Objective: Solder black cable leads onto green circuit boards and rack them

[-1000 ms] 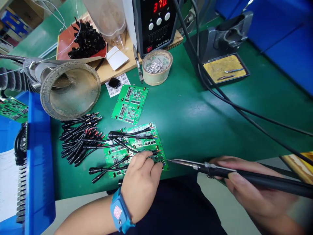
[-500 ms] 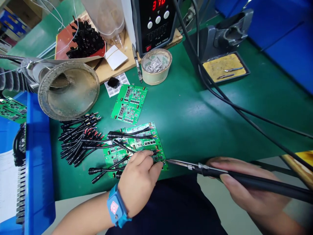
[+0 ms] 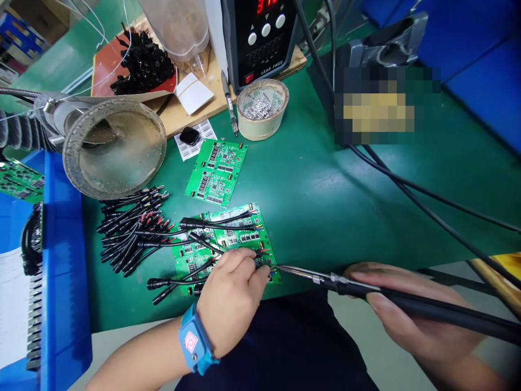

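Note:
My right hand is wrapped round the black handle of a soldering iron. Its metal tip points left and meets the right edge of a green circuit board panel. Over that panel, my left hand is closed, thumb and fingers pressed down on a black cable whose coloured wire ends point towards the iron's tip. Part of that cable is hidden under the fingers. More black cables lie across the panel. A blue strap circles my left wrist.
A heap of black cables lies left of the panel. Behind it are another circuit board, a round fume hood, a tub of solder bits and a soldering station. Black cords cross the right side. A blue bin stands left.
Both hands and the soldering iron hold nearly the same place. The view has shifted very slightly, and the area around the iron stand is now pixelated.

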The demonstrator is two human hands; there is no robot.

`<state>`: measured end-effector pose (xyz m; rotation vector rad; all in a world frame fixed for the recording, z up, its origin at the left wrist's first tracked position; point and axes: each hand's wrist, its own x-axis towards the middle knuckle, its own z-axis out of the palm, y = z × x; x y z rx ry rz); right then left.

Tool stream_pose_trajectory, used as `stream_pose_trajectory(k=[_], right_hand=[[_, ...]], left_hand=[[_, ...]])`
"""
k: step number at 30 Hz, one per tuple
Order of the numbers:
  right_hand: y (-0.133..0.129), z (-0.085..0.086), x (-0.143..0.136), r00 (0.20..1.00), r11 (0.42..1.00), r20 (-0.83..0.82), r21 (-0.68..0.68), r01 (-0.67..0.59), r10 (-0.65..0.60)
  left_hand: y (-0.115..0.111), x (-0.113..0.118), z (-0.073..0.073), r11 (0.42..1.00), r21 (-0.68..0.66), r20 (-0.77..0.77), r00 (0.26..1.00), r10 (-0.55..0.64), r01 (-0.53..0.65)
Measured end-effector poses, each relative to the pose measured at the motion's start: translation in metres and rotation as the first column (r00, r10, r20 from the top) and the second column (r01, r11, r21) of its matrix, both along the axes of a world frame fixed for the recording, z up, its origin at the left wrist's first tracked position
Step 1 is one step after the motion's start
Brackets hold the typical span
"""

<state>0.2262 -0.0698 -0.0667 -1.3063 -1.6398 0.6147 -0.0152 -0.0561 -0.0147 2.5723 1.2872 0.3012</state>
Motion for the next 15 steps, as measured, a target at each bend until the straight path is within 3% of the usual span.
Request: stream_pose_trajectory(k=[4, 9, 15], right_hand=[[-0.002, -0.003, 0.001, 0.998, 0.998, -0.021, 0.033, -0.057, 0.057], [-0.012, -0.015, 0.004, 0.995, 1.000, -0.096, 0.012, 0.000, 0.001], [-0.011, -0.013, 0.003, 0.999, 1.000, -0.031, -0.011, -0.017, 0.017]], left_hand=[[0.000, 0.000, -0.001, 1.000, 0.000, 0.006, 1.000, 0.000, 0.000], [0.001, 0.000, 0.000, 1.000, -0.011, 0.011, 1.000, 0.003, -0.003], [0.001, 0.000, 0.001, 1.000, -0.018, 0.008, 1.000, -0.001, 0.001]])
